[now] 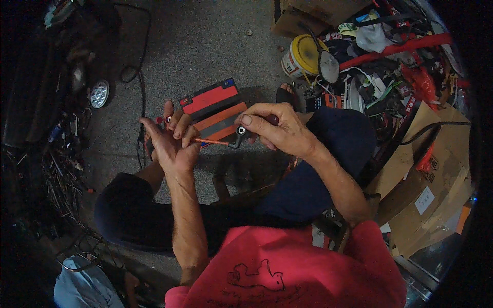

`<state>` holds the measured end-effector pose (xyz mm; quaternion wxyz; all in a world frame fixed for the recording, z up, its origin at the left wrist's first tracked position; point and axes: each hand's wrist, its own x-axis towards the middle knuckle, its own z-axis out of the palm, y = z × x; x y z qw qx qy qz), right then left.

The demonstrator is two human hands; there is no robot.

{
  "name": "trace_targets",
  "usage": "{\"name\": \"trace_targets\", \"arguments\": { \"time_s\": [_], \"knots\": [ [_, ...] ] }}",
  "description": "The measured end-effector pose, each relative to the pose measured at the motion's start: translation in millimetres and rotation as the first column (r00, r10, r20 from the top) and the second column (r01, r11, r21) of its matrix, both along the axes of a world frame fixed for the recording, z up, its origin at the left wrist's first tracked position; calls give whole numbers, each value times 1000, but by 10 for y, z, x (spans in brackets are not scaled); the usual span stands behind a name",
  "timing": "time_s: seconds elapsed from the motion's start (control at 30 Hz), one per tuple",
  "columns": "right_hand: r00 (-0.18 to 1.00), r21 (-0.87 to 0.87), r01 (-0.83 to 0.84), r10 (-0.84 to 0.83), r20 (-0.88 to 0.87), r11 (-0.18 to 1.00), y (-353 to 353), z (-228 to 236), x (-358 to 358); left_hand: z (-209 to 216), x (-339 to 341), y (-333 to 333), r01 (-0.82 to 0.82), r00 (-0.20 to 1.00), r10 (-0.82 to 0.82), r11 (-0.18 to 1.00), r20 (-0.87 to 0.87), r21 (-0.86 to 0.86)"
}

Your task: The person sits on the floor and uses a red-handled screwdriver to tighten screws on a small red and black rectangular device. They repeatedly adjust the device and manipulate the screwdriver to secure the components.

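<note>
Left hand [176, 146] grips orange cable [211, 141]; right hand [284, 131] its black fitting [237, 141].

A grey, speckled, hard floor [205, 41] spans the middle in dim light, with deep shadow along the left. A thin black cable [144, 97] lies there, looped, near a round, silvery, dimpled disc [99, 94]. At right, a white bucket with a yellow lid [307, 55] stands beside heaped clutter [382, 84]; large brown cardboard pieces [431, 192] lie nearer the viewer.
</note>
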<state>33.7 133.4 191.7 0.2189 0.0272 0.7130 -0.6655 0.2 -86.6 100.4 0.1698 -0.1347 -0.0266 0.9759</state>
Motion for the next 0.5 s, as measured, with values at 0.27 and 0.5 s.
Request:
{"name": "trace_targets", "arguments": {
  "time_s": [0.27,0.5],
  "knots": [
    [994,86,-21,30,-109,996,-39,-164,69,438,78,385,54,964,38,942,264,-331],
    [982,178,-39,71,-176,983,-176,-209,98,227,242,395,256,963,-270,897,11,-360]
  ]
}}
